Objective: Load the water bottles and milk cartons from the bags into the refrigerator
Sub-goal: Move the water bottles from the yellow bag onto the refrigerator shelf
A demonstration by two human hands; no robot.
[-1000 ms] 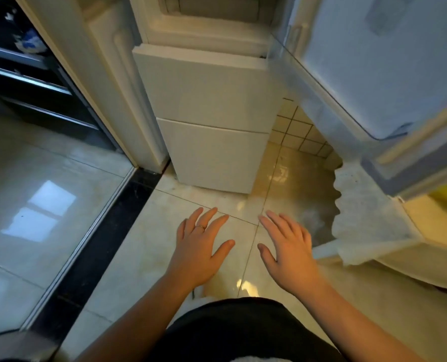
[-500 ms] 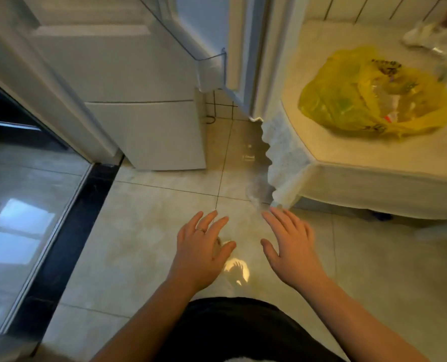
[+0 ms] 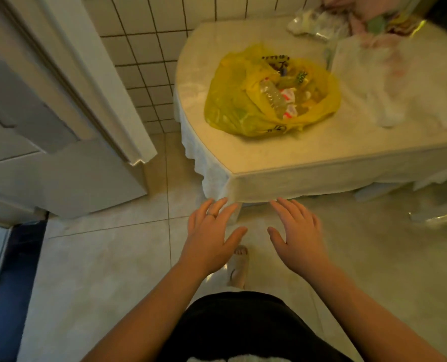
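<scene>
1. The person's left hand and right hand hang side by side over the floor, palms down and a little apart. The fingers of both are spread wide and they hold nothing.
2. A thin ring sits on one finger of the left hand.
3. At six o'clock from the hands there is a black garment on the person's body. Between the wrists I see one foot in a pale slipper on the beige floor tiles.
4. At twelve o'clock, just past the fingertips, stands the near corner of a table draped in a white tablecloth. Whether the fingertips touch its hem, I cannot tell.
5. Farther along twelve o'clock a yellow plastic bag lies open on the tabletop, well apart from both hands.
6. A clear water bottle lies on its side in the bag's mouth, beside some red-and-white packaging too blurred to name.
7. At two o'clock a white plastic bag slumps on the table, just beside the yellow one, with more crumpled wrappings behind it.
8. At three o'clock something clear and shiny lies on the floor, too blurred to name.
9. At ten o'clock stands the white refrigerator, with a white-tiled wall between it and the table.
10. At eight o'clock a dark threshold strip crosses the floor.
</scene>
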